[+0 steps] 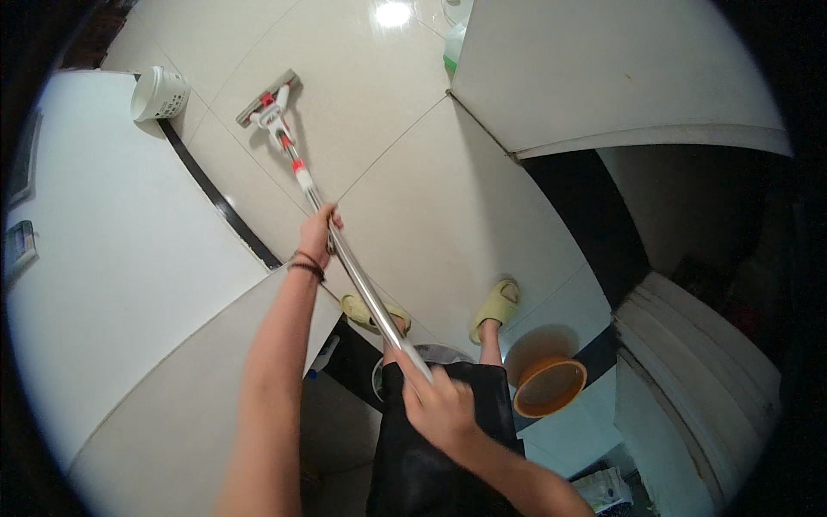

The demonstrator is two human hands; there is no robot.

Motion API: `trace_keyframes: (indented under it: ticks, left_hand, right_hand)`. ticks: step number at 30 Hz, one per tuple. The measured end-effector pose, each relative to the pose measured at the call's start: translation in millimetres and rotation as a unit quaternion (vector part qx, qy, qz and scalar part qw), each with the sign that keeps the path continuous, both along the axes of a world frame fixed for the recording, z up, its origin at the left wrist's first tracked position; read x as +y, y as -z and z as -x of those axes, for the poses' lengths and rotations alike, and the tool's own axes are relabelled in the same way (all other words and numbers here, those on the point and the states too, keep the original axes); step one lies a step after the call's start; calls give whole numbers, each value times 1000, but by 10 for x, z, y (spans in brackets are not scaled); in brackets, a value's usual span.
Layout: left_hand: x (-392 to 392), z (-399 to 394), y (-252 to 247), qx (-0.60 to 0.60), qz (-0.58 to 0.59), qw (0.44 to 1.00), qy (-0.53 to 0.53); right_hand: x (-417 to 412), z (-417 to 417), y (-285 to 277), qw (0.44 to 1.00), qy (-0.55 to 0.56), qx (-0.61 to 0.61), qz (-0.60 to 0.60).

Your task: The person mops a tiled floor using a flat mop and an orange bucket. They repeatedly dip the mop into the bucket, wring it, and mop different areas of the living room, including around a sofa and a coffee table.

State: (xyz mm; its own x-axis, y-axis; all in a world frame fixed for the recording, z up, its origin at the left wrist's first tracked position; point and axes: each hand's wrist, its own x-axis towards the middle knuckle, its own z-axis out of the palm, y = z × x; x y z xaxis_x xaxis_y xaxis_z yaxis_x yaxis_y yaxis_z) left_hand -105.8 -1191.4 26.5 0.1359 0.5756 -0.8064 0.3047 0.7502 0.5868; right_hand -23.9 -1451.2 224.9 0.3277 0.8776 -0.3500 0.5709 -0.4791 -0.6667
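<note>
A sponge mop [354,262] with a metal pole and red and white fittings slants across the view. Its grey sponge head [269,98] rests on the pale tiled floor [400,174] at the upper left. My left hand [318,236], with dark bracelets at the wrist, grips the pole about midway. Lower down, near my lap, my right hand [442,404] is closed round the upper end of the pole, slightly blurred.
A white plastic basket [155,94] stands by the left wall. Behind my legs are an orange basin [549,388] and a partly hidden bucket [442,353]. A pale cabinet or wall panel [614,71] juts in at right. My feet wear yellow slippers [499,304].
</note>
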Motion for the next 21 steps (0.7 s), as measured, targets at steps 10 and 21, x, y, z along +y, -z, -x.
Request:
trace_keyframes:
  ticks: [10,21]
  left_hand:
    - [182,-144,142,169,-49,941,288]
    - [-4800,-69,-995,-12,245,911,331]
  right_hand:
    - [125,50,152,997,-8,-15,77]
    - [-3861,-229,-2394,830,-61,98,546]
